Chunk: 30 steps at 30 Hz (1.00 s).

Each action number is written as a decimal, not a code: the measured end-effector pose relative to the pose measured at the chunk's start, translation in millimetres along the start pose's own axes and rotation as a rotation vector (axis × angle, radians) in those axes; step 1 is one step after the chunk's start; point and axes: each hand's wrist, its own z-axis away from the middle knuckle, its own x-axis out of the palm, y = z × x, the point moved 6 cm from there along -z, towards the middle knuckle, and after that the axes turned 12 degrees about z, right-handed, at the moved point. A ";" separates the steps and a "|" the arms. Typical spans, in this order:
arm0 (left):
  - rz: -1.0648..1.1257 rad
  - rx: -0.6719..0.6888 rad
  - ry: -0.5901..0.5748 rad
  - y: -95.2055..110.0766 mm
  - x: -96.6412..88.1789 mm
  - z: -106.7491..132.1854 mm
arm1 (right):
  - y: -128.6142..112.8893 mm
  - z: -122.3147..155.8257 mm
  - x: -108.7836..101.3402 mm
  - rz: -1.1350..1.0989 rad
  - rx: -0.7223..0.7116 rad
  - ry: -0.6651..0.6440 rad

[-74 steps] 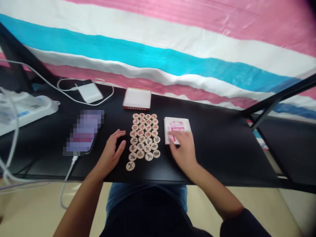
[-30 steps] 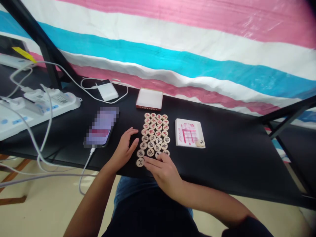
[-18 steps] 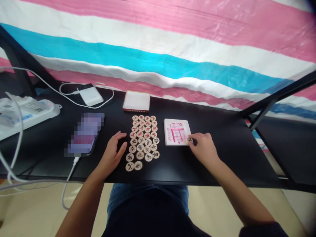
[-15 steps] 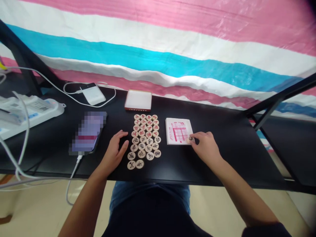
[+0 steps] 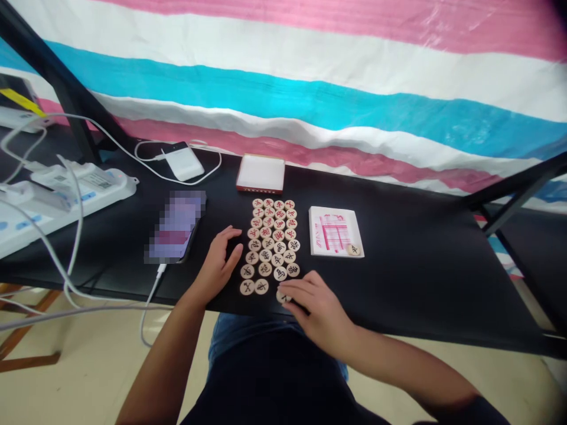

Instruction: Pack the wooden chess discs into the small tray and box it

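Between thumb and fingers, my right hand (image 5: 316, 304) pinches a round Chinese chess piece (image 5: 282, 297) at the near end of the piece array. Rows of Chinese chess pieces (image 5: 267, 244) lie flat on the black table, red-marked ones farther off and black-marked ones closer to me. The nearest row has two pieces at its left. My left hand (image 5: 219, 260) rests on the table just left of the rows, thumb and fingers apart, holding nothing. To the right lies a white box (image 5: 334, 230) with red markings; one chess piece (image 5: 353, 249) sits on its near right corner.
A shallow box lid (image 5: 261, 172) lies behind the rows. Left are a phone (image 5: 177, 227) on a charging cable, a white power bank (image 5: 183, 162) and a power strip (image 5: 88, 192) with loose cables. Black metal legs and a striped sheet (image 5: 283, 97) bound the table (image 5: 416, 265).
My right hand has moved left and nearer from the white box, bringing a piece beside the nearest row. One piece now shows on the box corner. My view has shifted slightly left.
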 end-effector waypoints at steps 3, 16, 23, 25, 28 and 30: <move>0.000 0.004 -0.002 0.8 0.1 0.2 | -7.2 2.0 24.2 0.047 -0.038 0.009; -0.009 -0.012 -0.008 -4.6 1.2 -2.6 | 53.2 -16.5 -45.0 0.317 0.315 0.165; -0.032 -0.003 -0.007 -0.6 0.8 -3.0 | 121.7 -20.8 -69.0 0.743 0.672 -0.361; -0.042 -0.013 -0.010 -0.9 0.7 -2.8 | 121.0 -27.5 -65.6 0.779 0.662 -0.457; -0.049 -0.013 -0.019 -1.4 0.9 -2.7 | 119.3 -35.3 -64.9 0.827 0.658 -0.572; -0.039 -0.010 -0.017 -1.7 0.8 -2.7 | 116.1 -37.4 -69.9 0.834 0.656 -0.572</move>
